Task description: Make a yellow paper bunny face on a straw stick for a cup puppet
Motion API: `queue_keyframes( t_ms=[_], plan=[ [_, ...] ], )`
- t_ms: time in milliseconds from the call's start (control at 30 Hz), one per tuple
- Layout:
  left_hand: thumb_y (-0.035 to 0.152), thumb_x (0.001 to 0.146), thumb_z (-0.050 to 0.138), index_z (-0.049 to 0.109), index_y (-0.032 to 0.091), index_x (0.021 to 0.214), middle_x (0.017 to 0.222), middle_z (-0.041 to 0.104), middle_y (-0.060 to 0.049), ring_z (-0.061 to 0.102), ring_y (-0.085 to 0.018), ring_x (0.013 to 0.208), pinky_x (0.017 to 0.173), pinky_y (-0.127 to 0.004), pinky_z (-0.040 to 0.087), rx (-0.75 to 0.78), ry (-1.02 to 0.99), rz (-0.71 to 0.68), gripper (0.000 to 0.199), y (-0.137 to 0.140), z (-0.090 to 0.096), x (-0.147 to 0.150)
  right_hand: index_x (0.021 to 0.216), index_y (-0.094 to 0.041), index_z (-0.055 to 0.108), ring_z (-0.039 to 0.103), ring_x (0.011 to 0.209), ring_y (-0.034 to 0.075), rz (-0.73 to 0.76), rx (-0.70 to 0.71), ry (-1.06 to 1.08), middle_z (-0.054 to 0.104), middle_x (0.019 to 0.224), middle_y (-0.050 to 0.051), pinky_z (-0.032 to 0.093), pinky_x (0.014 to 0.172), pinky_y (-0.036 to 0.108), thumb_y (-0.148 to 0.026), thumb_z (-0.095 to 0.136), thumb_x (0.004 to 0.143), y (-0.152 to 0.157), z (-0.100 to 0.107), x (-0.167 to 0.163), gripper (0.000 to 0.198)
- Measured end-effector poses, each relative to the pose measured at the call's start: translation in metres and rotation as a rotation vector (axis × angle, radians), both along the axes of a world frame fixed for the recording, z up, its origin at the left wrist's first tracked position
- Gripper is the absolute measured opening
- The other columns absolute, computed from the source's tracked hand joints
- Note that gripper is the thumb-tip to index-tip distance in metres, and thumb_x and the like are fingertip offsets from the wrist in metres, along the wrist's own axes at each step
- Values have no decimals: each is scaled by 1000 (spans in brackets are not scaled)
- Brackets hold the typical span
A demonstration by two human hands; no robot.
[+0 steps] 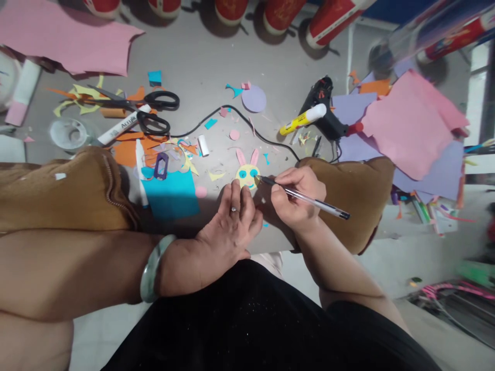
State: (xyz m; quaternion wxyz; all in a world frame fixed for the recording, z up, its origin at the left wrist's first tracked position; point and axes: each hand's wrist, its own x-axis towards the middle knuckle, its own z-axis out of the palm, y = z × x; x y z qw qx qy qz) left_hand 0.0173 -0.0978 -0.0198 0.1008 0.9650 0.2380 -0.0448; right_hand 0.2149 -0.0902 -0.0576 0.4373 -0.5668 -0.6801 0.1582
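Observation:
A small paper rabbit face (244, 181) lies on the table, yellow with pink ears, blue eyes and a blue mouth. My left hand (232, 221) rests palm down, its fingertips on the lower left edge of the face and the fingers stretched out. In my right hand (299, 193) is a ballpoint pen (328, 206), gripped near its black front end. The pen's tip is at the rabbit's right-side eye; whether it touches the paper I cannot tell. A pink paper disc (201, 192) and a blue paper sheet (172, 193) lie left of the face.
Black-handled scissors (154, 123), an acrylic marker (124, 125) and paper scraps lie at left. A hot glue gun (323, 108), with its cable across the table, and a yellow glue stick (303, 119) lie at right. Brown cushions (351, 201) flank my hands. Red cups (232, 10) line the back.

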Motion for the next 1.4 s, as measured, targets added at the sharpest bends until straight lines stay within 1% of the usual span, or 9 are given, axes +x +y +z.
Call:
queue_keyframes(
  t_ms=[133, 267, 400, 500, 633, 900, 1133, 1267, 1400],
  plan=[
    [66, 78, 74, 50, 3, 143, 151, 44, -37, 43, -54, 141, 115, -69, 33, -28, 31, 1, 94, 1, 3, 1, 86, -27, 57, 61, 54, 17, -32, 9, -39, 69, 73, 1, 51, 48, 33, -28, 63, 85, 0, 0, -1, 7],
    [64, 79, 74, 49, 5, 145, 154, 42, -35, 40, -53, 143, 116, -71, 30, -76, 42, 3, 92, 1, 4, 2, 83, -27, 57, 64, 57, 20, -60, -1, -72, 69, 72, 3, 54, 50, 35, -31, 62, 85, 0, 1, -2, 7],
    [63, 79, 74, 49, 6, 146, 154, 42, -34, 39, -53, 144, 117, -71, 29, -92, 25, 15, 91, 1, 3, 1, 83, -27, 56, 63, 56, 19, -55, -4, -73, 69, 71, 2, 54, 49, 34, -32, 61, 86, 0, 2, -4, 7],
    [63, 80, 73, 49, 7, 146, 154, 42, -33, 39, -53, 144, 117, -71, 29, -90, 35, 11, 91, 2, 4, 1, 85, -27, 57, 63, 54, 18, -37, -12, -62, 69, 72, 2, 54, 48, 34, -28, 62, 85, 0, 3, -3, 5],
    [64, 79, 74, 49, 5, 146, 153, 43, -34, 40, -54, 143, 116, -70, 31, -71, 31, 3, 92, 2, 4, 1, 87, -27, 57, 62, 53, 17, -2, -4, -24, 69, 75, 1, 54, 49, 33, -23, 64, 83, -1, 1, -2, 9],
    [65, 81, 71, 51, 8, 146, 153, 45, -32, 43, -51, 142, 116, -69, 32, -34, 41, -5, 88, 2, 4, 1, 89, -26, 59, 64, 57, 18, -8, -8, -24, 70, 76, 1, 54, 52, 33, -23, 65, 82, -2, -1, -1, 9],
    [62, 81, 73, 50, 8, 146, 154, 44, -31, 40, -53, 144, 116, -71, 30, -88, 34, 12, 87, 2, 4, 1, 87, -27, 59, 65, 58, 19, -17, -33, -23, 71, 76, 2, 55, 53, 35, -25, 65, 83, -3, -1, -1, 7],
    [64, 81, 72, 50, 6, 146, 153, 43, -33, 41, -53, 143, 116, -71, 31, -77, 44, 0, 90, 3, 4, 1, 88, -27, 59, 65, 59, 19, -13, -50, -18, 71, 78, 2, 55, 53, 35, -27, 64, 84, -3, -1, -1, 7],
    [64, 80, 72, 50, 5, 145, 153, 43, -34, 41, -53, 143, 116, -70, 32, -59, 29, -1, 91, 2, 4, 1, 88, -27, 59, 65, 58, 19, -9, -31, -14, 70, 76, 1, 55, 53, 35, -25, 65, 84, -3, 0, -1, 7]
  ],
)
